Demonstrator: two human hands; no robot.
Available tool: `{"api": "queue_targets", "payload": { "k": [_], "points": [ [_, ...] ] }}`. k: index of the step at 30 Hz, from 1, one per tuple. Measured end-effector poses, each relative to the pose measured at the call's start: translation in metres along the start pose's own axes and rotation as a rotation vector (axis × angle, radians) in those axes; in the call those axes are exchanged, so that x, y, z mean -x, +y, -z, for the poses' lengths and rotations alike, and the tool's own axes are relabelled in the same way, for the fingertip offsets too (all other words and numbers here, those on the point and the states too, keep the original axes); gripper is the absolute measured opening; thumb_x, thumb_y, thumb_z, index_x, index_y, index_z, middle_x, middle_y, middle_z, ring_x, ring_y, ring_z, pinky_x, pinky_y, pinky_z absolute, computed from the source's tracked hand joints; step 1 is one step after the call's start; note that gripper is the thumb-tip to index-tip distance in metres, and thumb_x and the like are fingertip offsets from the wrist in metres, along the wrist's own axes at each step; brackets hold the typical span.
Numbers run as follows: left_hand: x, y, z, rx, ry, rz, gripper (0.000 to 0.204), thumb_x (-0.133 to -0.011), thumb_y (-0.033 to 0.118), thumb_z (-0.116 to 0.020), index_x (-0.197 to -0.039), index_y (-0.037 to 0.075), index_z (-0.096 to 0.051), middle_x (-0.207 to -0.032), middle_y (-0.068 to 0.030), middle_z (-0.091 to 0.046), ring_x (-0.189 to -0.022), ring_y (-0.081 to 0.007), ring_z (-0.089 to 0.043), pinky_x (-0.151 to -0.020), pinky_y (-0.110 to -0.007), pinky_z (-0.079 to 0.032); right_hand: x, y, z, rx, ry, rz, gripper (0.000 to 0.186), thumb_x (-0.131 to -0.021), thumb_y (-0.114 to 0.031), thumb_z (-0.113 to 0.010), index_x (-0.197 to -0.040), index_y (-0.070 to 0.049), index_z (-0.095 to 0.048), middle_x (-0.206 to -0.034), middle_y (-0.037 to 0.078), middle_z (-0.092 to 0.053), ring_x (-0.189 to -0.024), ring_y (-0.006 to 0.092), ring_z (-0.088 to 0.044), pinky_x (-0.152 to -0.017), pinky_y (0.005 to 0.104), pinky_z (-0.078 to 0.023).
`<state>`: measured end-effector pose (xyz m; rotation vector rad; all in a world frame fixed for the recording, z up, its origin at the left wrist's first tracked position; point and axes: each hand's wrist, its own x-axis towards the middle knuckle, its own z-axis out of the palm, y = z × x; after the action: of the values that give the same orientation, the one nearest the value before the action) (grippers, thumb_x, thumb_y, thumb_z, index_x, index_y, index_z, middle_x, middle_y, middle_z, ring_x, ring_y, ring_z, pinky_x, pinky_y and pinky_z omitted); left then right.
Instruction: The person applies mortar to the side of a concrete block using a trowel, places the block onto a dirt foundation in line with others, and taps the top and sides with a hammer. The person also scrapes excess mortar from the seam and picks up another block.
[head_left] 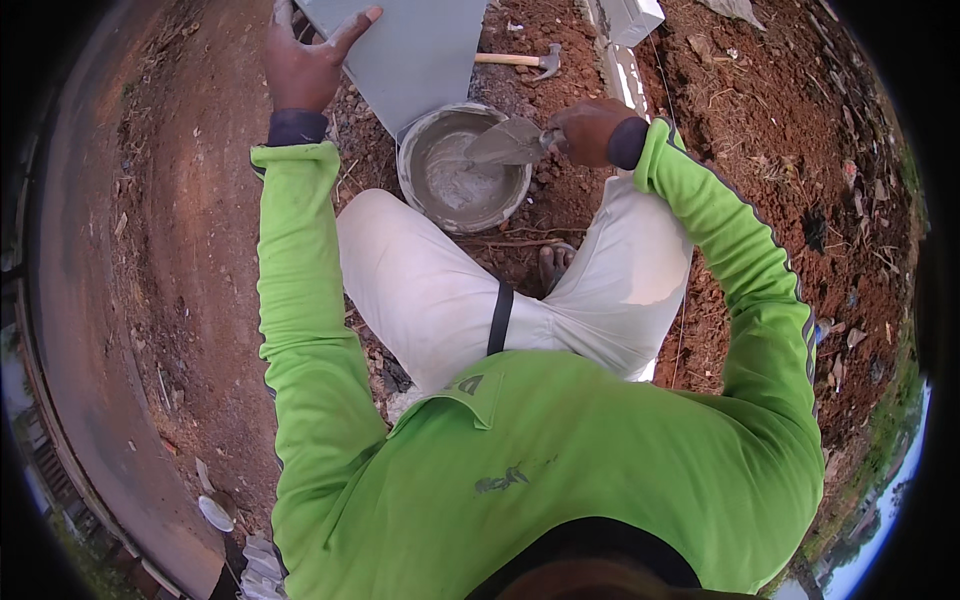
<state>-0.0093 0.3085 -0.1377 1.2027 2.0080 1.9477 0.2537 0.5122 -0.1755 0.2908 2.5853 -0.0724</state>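
Observation:
My right hand point(590, 132) is closed round the handle of a trowel point(508, 142). The trowel's blade is tilted over a round bucket point(408, 185), above the wet grey mortar point(458, 180) in it. At the upper left, my left hand point(305, 62) grips the left edge of a large flat grey slab point(415, 50), with the thumb lying along its face. The slab's lower corner comes down to the bucket's rim, and its far end is cut off by the top of the view. The bucket stands on the ground just beyond my knees.
A claw hammer point(520, 60) with a wooden handle lies on the red soil right of the slab. Farther right, a white block point(632, 20) sits on a low course of blocks point(622, 75) beside a stretched string. A dirt road point(95, 330) runs along the left.

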Motion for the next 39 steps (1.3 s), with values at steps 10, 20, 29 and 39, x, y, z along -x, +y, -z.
{"api": "queue_targets", "payload": {
  "k": [10, 20, 29, 39],
  "points": [
    [0.001, -0.004, -0.011, 0.075, 0.015, -0.072, 0.078, -0.082, 0.009, -0.083, -0.146, -0.001, -0.039, -0.129, -0.0160, -0.063, -0.117, -0.0252, -0.064, -0.098, -0.037, -0.053, -0.117, -0.042, -0.088, 0.242, -0.104, 0.125, 0.027, -0.082, -0.031, -0.069, -0.096, -0.011, -0.079, -0.098, 0.015, -0.075, -0.094, 0.0350, -0.073, -0.083, 0.0463, -0.058],
    [0.004, -0.002, -0.006, 0.024, 0.049, -0.123, 0.079, -0.081, 0.009, -0.083, -0.147, -0.001, -0.040, -0.130, -0.0162, -0.063, -0.118, -0.0255, -0.064, -0.101, -0.038, -0.052, -0.061, 0.068, -0.041, -0.533, -0.329, 0.005, 0.049, -0.084, -0.059, -0.074, -0.091, -0.011, -0.076, -0.063, 0.003, -0.058, -0.057, 0.0169, -0.059, -0.053, 0.0335, -0.047],
    [-0.004, -0.016, 0.003, -0.056, 0.060, -0.083, 0.100, -0.074, 0.022, -0.093, -0.148, -0.011, -0.035, -0.137, -0.0228, -0.053, -0.124, -0.0269, -0.059, -0.105, -0.038, -0.051, 0.047, 0.100, 0.018, -1.328, 0.087, 0.263, 0.036, -0.099, -0.035, -0.064, -0.081, -0.005, -0.066, -0.059, -0.003, -0.050, -0.048, 0.0071, -0.045, -0.046, 0.0251, -0.037],
    [-0.006, -0.013, 0.003, -0.077, 0.073, -0.090, 0.103, -0.073, 0.025, -0.092, -0.149, -0.014, -0.034, -0.141, -0.0254, -0.051, -0.129, -0.0291, -0.055, -0.109, -0.039, -0.045, 0.018, 0.046, 0.084, -0.280, 1.405, -0.003, 0.040, -0.090, -0.024, -0.073, -0.128, -0.011, -0.068, -0.089, 0.013, -0.069, -0.070, 0.0292, -0.066, -0.064, 0.0386, -0.053]
  ]
}}
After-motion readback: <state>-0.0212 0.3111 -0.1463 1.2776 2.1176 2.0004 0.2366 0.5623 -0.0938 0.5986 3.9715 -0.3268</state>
